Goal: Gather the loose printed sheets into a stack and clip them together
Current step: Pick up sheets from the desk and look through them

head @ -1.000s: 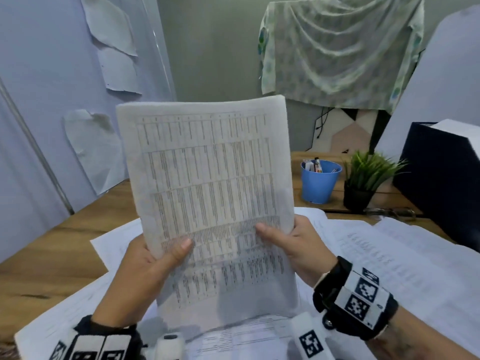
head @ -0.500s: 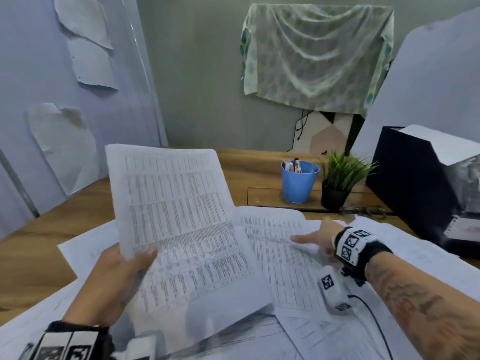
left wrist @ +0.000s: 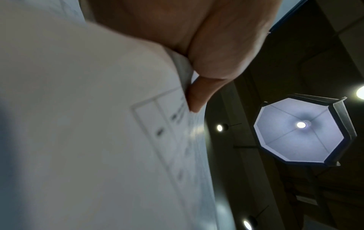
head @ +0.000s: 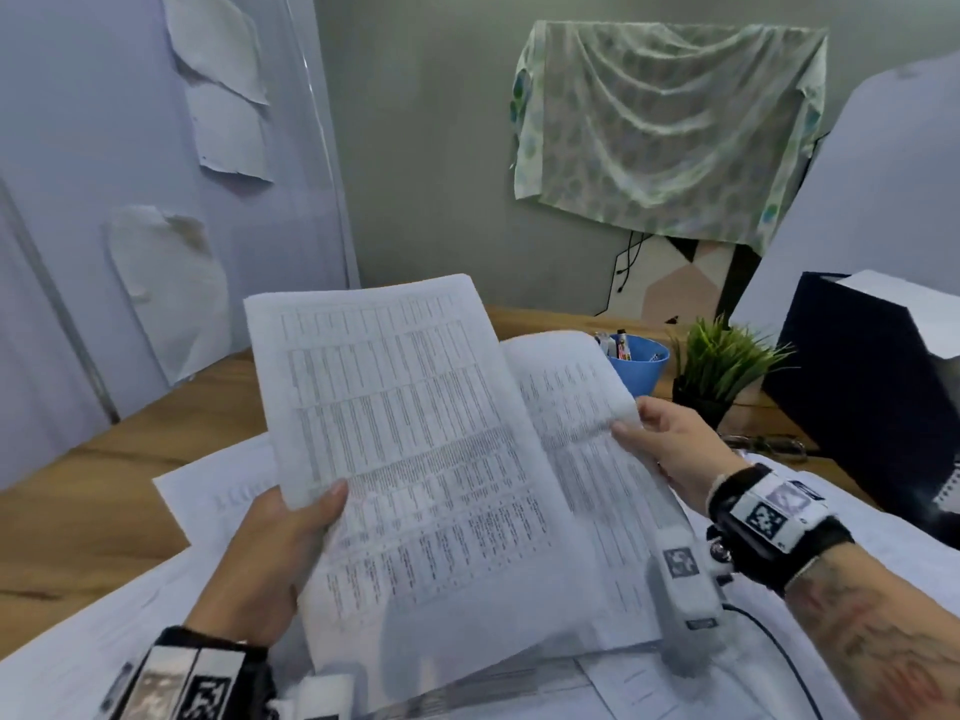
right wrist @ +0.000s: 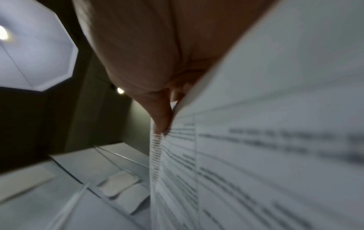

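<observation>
My left hand (head: pixel 291 532) holds a stack of printed sheets (head: pixel 415 449) upright above the desk, thumb on the front face. My right hand (head: pixel 660 444) pinches another printed sheet (head: pixel 576 402) by its right edge, lifted beside and partly behind the stack. In the left wrist view the thumb (left wrist: pixel 199 95) presses the stack's edge (left wrist: pixel 118 124). In the right wrist view fingers (right wrist: pixel 161 115) pinch the printed sheet (right wrist: pixel 256 155). More loose sheets (head: pixel 218 491) lie spread on the wooden desk (head: pixel 104 491). No clip is visible.
A blue cup (head: pixel 641 363) with pens and a small potted plant (head: pixel 719 366) stand at the back of the desk. A dark box (head: pixel 872 407) sits at the right, glasses (head: pixel 763 444) in front of it. Loose paper (head: pixel 857 517) covers the right side.
The right hand let go of the stack, reached to a sheet lying on the desk, and has now lifted it up beside the stack in the left hand.
</observation>
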Available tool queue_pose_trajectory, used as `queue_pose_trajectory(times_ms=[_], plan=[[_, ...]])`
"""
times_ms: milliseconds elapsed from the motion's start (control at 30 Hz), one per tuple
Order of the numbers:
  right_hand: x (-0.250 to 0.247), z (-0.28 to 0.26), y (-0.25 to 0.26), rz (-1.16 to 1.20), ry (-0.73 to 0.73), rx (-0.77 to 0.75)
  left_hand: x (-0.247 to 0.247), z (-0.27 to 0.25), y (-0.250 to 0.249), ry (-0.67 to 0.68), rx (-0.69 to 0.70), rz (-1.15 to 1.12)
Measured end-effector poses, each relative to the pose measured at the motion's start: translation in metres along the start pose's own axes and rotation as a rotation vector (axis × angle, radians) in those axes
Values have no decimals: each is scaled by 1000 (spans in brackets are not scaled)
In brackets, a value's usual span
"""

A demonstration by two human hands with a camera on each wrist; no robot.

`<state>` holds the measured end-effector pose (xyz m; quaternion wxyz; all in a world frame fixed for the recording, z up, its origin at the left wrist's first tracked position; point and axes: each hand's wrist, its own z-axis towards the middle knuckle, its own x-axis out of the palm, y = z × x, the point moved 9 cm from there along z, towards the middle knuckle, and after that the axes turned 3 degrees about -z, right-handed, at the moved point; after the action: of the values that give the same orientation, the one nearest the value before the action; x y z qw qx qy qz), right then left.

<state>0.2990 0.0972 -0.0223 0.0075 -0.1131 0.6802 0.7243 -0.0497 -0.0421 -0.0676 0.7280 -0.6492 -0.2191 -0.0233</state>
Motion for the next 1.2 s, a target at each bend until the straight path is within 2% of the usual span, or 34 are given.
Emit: queue_pose_trajectory(times_ms=[100,167,267,333,433,500,567,633,800,900,967,1033,1067,1133,1200], plan=[[22,-13,21,217,116,-64,14,-1,3,23,0,-120],[36,-22,30,270,158,-101,23,-4,9,28,-43,-150],[46,-36,45,286,185,-135,40,-11,11,47,-30,-166],[45,-46,64,245,189,-194,53,-11,-2,23,67,-139],[30,-59,98,105,159,-327,78,-7,-39,-7,341,22],[16,-61,111,78,139,-357,101,-7,-63,40,531,131],[0,-61,111,106,107,-349,121,-4,-72,107,591,167],[-9,-59,99,145,92,-317,130,4,-65,143,533,194],[-6,-58,42,110,149,-175,140,16,-7,295,206,333],[-1,-54,25,-28,205,-120,129,20,1,217,183,368],[-22,-44,21,-125,117,-83,111,26,-7,150,162,316],[-56,-34,10,-342,10,-14,91,32,-12,126,86,202],[-70,-31,2,-496,4,37,81,33,-13,127,39,152],[-87,-30,-27,-812,103,172,60,37,-4,137,-48,122],[-96,-30,-58,-1017,225,300,40,40,11,141,-127,152]])
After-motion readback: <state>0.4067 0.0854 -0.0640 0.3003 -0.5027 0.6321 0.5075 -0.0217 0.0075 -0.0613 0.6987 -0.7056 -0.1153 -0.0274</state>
